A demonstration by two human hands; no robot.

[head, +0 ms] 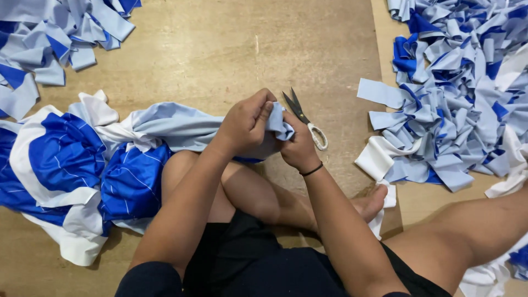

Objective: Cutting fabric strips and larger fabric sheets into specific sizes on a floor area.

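A light blue fabric strip [275, 124] is held above the lap, at the middle of a brown wooden floor [209, 49]. Heaps of cut blue, pale blue and white pieces [456, 93] are spread at the right, and a smaller heap [49, 38] at the upper left. A bundled blue-and-white cloth [82, 165] is laid at the left. The left hand [245, 124] is closed tightly on the strip. The right hand [300, 148] is curled shut against it, with scissors [305, 118] gripped, their blades slightly parted.
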